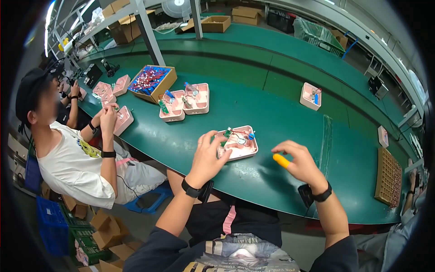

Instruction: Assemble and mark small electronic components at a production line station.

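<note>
Wristbands (191, 188) are circling both our wrists. Our right hand (300, 162) is hovering above the green counter (283, 124), its fingers loosely spread and curving, a yellow cover (281, 160) sheathing one digit. Our left hand (206, 156) is resting with thumb and fingers parted around the left edge of a pink housing (247, 153), which is lying open-side up before us, carrying a green circuit board (226, 134), wires (238, 132) and a round metallic part (241, 141). Farther off, two similar housings (198, 110) are sitting together near a cardboard box (166, 89) heaped with blue parts (146, 86), while a round fan (175, 9) is standing at the back.
</note>
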Demonstrator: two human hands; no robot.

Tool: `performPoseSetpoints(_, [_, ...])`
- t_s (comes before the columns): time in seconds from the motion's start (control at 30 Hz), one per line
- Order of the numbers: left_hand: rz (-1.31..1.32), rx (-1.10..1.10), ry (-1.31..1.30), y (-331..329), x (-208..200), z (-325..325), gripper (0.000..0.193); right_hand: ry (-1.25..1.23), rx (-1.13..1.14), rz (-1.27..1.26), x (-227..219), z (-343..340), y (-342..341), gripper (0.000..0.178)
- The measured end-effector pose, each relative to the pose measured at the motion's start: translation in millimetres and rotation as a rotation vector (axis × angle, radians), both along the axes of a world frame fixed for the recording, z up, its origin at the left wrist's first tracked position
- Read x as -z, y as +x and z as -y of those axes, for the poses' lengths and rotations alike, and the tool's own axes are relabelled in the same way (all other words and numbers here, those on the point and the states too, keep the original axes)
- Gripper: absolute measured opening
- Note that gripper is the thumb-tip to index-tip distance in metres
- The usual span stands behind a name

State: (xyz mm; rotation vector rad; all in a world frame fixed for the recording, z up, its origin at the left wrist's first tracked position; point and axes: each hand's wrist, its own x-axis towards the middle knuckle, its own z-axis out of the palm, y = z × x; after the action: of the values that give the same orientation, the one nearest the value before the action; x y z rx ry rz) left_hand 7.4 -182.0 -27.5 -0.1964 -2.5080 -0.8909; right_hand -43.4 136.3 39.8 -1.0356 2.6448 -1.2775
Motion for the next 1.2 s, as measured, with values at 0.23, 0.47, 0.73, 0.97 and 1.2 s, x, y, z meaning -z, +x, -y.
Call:
performPoseSetpoints(0.23, [0.032,0.102,-0.135,6,17,-8,0.037,0.028,-0.232,-0.177,35,58,-72,0.042])
performPoseSetpoints(0.47, [0.129,0.224,-0.003,2,18,-6,0.025,0.051,-0.317,-0.022,39,41,-86,0.035])
performPoseSetpoints(0.73, [0.129,0.482,0.115,1,19,-6,0.024,0.148,-0.096,0.103,43,23,-104,0.033])
performPoseSetpoints(0.97, [0.179,0.244,0.189,-3,-11,-15,0.017,0.189,-0.185,0.011,57,35,-114,0.039])
performPoseSetpoints(1.2, [0.283,0.117,0.29,-18,9,-32,0.014,0.041,-0.385,-0.077,35,27,-103,0.04])
